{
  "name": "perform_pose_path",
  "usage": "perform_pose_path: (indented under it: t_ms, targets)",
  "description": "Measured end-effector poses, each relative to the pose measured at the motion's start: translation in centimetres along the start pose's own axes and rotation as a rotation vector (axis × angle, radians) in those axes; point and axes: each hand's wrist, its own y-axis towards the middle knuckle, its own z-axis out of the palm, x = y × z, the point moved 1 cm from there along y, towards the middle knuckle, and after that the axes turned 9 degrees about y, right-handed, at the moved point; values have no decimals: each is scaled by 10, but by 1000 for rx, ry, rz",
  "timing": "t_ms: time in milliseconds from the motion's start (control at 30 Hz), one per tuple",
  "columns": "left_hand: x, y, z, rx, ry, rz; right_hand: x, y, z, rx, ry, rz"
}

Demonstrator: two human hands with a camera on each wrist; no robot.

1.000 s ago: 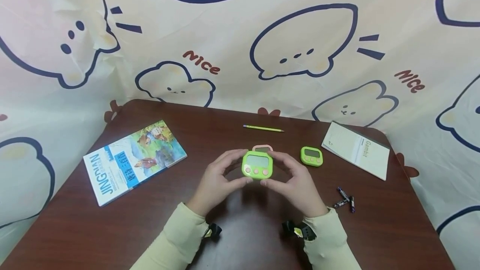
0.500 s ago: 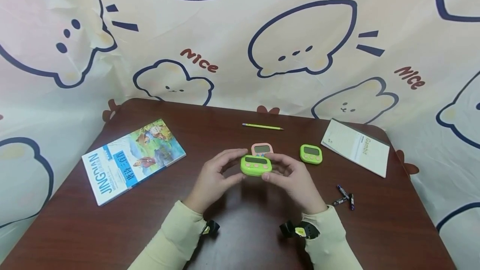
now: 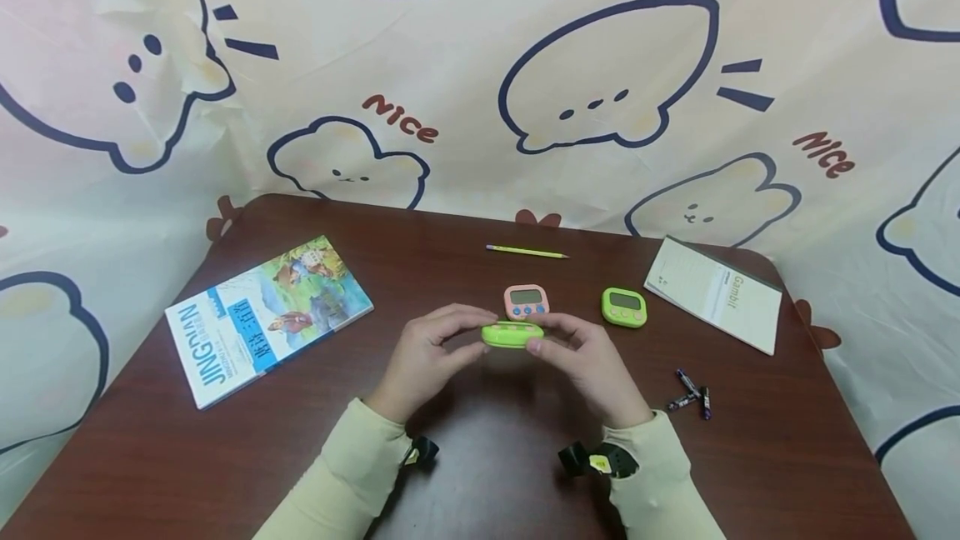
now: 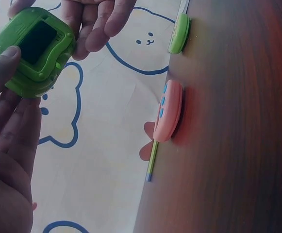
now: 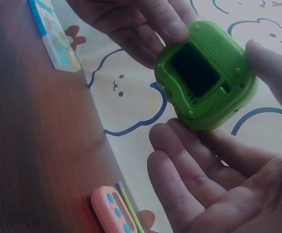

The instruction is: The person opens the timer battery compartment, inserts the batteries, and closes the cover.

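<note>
While both hands, left [image 3: 427, 357] and right [image 3: 581, 361], pinch the green timer [image 3: 513, 333], it lies tilted flat.

Small lime-green plastic digital timer [image 3: 513, 333] with rounded corners: located at centre of the head view, raised clear of the worktop. It is tilted almost flat, edge-on, with pink buttons visible along its upper face. In the wrist views its back shows a dark rectangular recess [image 5: 195, 70].

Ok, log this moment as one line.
left hand + right hand: hold green timer tilted above table | pink timer behind
</note>
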Motion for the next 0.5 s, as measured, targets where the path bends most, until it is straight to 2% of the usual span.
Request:
perform_pose_path:
  t_ms: [100, 300, 400, 500]
  targets:
    - [1, -1, 0, -1, -17, -2, -1, -1, -1, 9, -18, -50]
    - [4, 0, 1, 0, -81, -42, 0, -4, -4, 8, -3, -262]
    - [3, 0, 1, -3, -81, -74, 1, -5, -5, 12, -59, -335]
    - [2, 0, -1, -2, -71, -108, 2, -6, -5, 1, -137, -373]
